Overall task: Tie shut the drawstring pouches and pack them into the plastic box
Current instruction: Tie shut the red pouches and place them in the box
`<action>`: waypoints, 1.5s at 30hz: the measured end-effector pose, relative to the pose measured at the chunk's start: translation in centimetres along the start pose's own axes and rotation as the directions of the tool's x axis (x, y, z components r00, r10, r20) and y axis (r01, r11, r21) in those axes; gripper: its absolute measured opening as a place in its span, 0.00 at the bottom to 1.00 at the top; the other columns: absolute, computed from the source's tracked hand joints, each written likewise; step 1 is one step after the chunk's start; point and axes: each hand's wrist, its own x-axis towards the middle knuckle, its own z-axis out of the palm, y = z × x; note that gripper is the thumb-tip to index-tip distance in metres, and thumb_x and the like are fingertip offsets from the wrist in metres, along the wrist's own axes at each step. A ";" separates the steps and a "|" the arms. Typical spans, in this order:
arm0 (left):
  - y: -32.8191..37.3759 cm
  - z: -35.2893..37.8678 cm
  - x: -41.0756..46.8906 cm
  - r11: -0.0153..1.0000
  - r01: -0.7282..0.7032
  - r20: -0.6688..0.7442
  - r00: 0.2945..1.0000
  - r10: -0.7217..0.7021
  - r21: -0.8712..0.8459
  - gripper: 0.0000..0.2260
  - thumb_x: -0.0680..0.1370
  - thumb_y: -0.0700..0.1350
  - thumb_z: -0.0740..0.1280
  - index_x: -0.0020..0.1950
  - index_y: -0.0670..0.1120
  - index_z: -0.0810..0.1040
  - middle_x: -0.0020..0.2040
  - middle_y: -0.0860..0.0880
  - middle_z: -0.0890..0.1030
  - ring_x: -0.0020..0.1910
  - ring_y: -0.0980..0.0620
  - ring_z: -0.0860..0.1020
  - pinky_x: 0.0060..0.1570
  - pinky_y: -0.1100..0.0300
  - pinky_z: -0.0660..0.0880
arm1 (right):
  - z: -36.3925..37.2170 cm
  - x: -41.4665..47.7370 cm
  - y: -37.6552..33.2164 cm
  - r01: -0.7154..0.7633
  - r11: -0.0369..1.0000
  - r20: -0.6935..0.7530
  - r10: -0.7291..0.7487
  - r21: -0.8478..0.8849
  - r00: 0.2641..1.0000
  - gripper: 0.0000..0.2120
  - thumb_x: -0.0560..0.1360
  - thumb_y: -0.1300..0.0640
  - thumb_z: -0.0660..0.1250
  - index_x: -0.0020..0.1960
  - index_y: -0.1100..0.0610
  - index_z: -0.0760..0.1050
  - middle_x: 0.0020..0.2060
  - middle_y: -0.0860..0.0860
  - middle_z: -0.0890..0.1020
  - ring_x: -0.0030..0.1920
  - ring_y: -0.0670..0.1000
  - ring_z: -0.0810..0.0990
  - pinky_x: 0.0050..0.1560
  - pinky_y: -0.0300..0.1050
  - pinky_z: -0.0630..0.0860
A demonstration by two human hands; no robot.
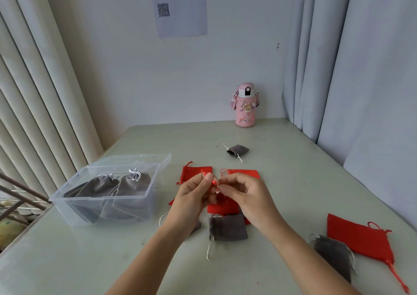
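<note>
The thin cord (214, 183) is pinched by fingers of left hand (194, 196) and right hand (247, 196); the pouch (222, 208) below them is judged soft, light.

Soft, even daylight, faint shadows, slight overall softness, and wide-angle bending at the edges.
</note>
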 end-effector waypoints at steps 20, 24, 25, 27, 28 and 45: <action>-0.5 -0.2 -0.1 0.623 -0.355 -0.063 0.835 0.546 0.697 0.15 0.67 0.37 0.76 0.38 0.59 0.80 0.39 0.54 0.78 0.35 0.55 0.76 0.38 0.68 0.72 | -0.7 0.2 0.1 -0.082 0.988 0.112 0.067 0.132 0.991 0.10 0.79 0.61 0.61 0.52 0.57 0.81 0.33 0.52 0.83 0.41 0.47 0.82 0.52 0.35 0.75; -0.5 -0.5 0.2 0.650 -0.356 -0.072 0.842 0.535 0.671 0.12 0.67 0.39 0.76 0.37 0.57 0.82 0.37 0.53 0.78 0.35 0.52 0.76 0.38 0.58 0.75 | -0.7 0.2 0.3 -0.109 0.976 0.115 0.088 0.188 0.989 0.10 0.79 0.64 0.61 0.50 0.58 0.81 0.37 0.53 0.85 0.42 0.48 0.82 0.49 0.38 0.75; -0.6 -0.6 0.3 0.654 -0.352 -0.074 0.845 0.530 0.670 0.11 0.67 0.39 0.76 0.38 0.56 0.83 0.37 0.52 0.79 0.35 0.51 0.77 0.38 0.56 0.76 | -0.7 0.2 0.3 -0.112 0.975 0.121 0.089 0.195 0.989 0.09 0.78 0.64 0.61 0.51 0.58 0.81 0.38 0.53 0.85 0.43 0.47 0.83 0.48 0.37 0.75; -0.6 -0.5 0.3 0.688 -0.329 -0.090 0.863 0.497 0.647 0.10 0.68 0.39 0.76 0.40 0.55 0.84 0.38 0.52 0.80 0.37 0.51 0.78 0.40 0.56 0.77 | -0.7 0.2 0.3 -0.115 0.974 0.120 0.093 0.193 0.988 0.09 0.77 0.65 0.63 0.50 0.58 0.81 0.41 0.52 0.86 0.44 0.46 0.82 0.49 0.37 0.74; -0.5 -0.3 0.2 0.715 -0.312 -0.099 0.877 0.470 0.626 0.09 0.69 0.40 0.75 0.41 0.54 0.85 0.39 0.52 0.81 0.39 0.52 0.79 0.41 0.57 0.77 | -0.7 0.2 0.3 -0.112 0.975 0.108 0.093 0.191 0.990 0.08 0.76 0.66 0.64 0.50 0.58 0.81 0.42 0.51 0.86 0.45 0.45 0.82 0.48 0.36 0.75; 0.3 -0.4 1.1 0.946 0.050 -0.176 0.978 -0.112 -0.322 0.12 0.70 0.45 0.65 0.27 0.49 0.69 0.32 0.50 0.72 0.33 0.52 0.69 0.39 0.58 0.62 | -1.6 0.9 -0.4 -0.119 0.810 -0.065 0.190 0.574 0.980 0.07 0.72 0.56 0.63 0.38 0.59 0.68 0.43 0.59 0.83 0.37 0.48 0.75 0.36 0.37 0.69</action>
